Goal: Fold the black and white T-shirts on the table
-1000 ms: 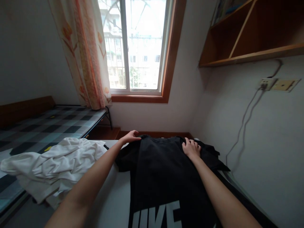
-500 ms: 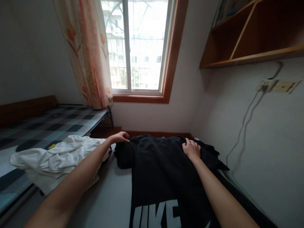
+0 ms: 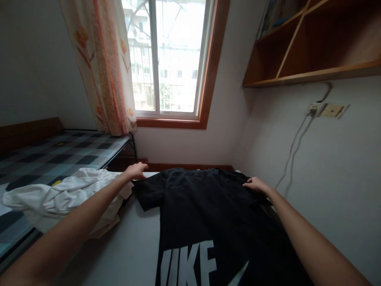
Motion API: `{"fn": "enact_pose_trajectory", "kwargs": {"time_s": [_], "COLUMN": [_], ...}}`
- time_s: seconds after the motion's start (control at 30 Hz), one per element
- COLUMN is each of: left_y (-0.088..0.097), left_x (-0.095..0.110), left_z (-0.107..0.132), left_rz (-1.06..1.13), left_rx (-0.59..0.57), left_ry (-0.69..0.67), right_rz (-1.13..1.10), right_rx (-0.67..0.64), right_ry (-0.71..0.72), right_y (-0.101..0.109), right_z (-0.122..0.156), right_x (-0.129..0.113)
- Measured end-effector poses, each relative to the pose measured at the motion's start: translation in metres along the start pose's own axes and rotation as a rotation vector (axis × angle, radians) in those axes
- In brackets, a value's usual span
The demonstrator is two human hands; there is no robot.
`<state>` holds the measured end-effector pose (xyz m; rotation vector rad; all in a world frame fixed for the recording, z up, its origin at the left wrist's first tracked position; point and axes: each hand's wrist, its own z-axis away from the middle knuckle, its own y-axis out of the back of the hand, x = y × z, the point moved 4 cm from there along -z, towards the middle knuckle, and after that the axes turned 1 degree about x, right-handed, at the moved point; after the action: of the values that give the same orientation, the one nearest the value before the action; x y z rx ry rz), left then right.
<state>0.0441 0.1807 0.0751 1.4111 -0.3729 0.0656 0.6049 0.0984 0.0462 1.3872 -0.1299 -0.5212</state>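
A black T-shirt with large pale letters and a swoosh lies spread out, collar toward the window, on a light-coloured flat surface. My left hand is at the outer end of its left sleeve, thumb close to the cloth and a gap showing between thumb and forefinger. Over on the right sleeve, my right hand has its fingers closed on the fabric; part of that sleeve is hidden beneath the hand. A crumpled white cloth lies left of the shirt, partly behind my left forearm.
A bed with a checked mattress stands at the left, beneath a flowered curtain. Ahead is a window. On the right wall hang a wooden shelf and a socket with cables.
My left hand has moved left to the sleeve's end, and that sleeve lies farther out. My right hand has shifted right from the shoulder onto the right sleeve. The view has turned slightly right.
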Motion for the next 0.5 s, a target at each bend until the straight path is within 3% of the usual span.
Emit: {"fn": "enact_pose_trajectory", "kwargs": {"time_s": [0.07,0.17,0.3,0.4,0.5], "left_y": [-0.012,-0.045,-0.084,-0.104,-0.111], "left_x": [0.026,0.071,0.112,0.122,0.121], "left_z": [0.005,0.021,0.046,0.056,0.059], "left_rz": [0.033,0.135,0.084,0.017,-0.018], "left_rx": [0.124,0.074,0.114,0.101,0.115], "left_ry": [-0.145,-0.354,-0.481,-0.508,-0.512], "right_rz": [-0.044,-0.046,0.049,0.129,0.103], "right_rx": [0.01,0.257,0.539,0.57,0.476], "right_ry": [0.068,0.093,0.025,-0.015,-0.107], "right_y": [0.009,0.035,0.067,0.065,0.039], "right_z": [0.002,0.008,0.017,0.012,-0.001], "right_x": [0.004,0.004,0.008,0.021,0.042]}}
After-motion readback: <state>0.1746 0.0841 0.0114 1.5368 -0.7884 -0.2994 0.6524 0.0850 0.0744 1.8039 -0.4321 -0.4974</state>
